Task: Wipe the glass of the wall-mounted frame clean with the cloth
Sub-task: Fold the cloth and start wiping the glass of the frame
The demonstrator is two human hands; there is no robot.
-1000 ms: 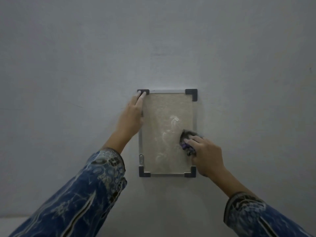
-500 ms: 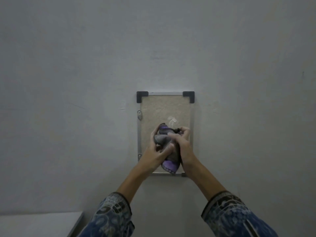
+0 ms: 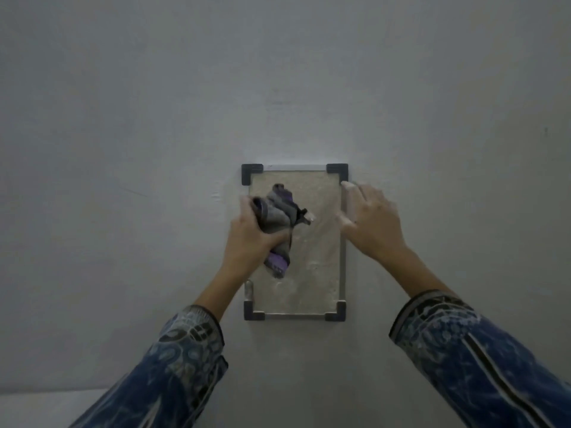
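The bunched grey-and-purple cloth (image 3: 279,223) is being clenched by the left hand (image 3: 251,239) against the smeared glass (image 3: 312,257) of the black-cornered wall frame (image 3: 342,261), which is being steadied by the spread-fingered right hand (image 3: 369,220); smearing or dislodging is being risked.

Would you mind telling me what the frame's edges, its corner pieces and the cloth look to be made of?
Frame edges: thin, pale grey and smooth, probably aluminium.
Corner pieces: matte black, likely moulded plastic.
Cloth: soft, crumpled grey-and-purple fabric bunched in the left hand, possibly knit.
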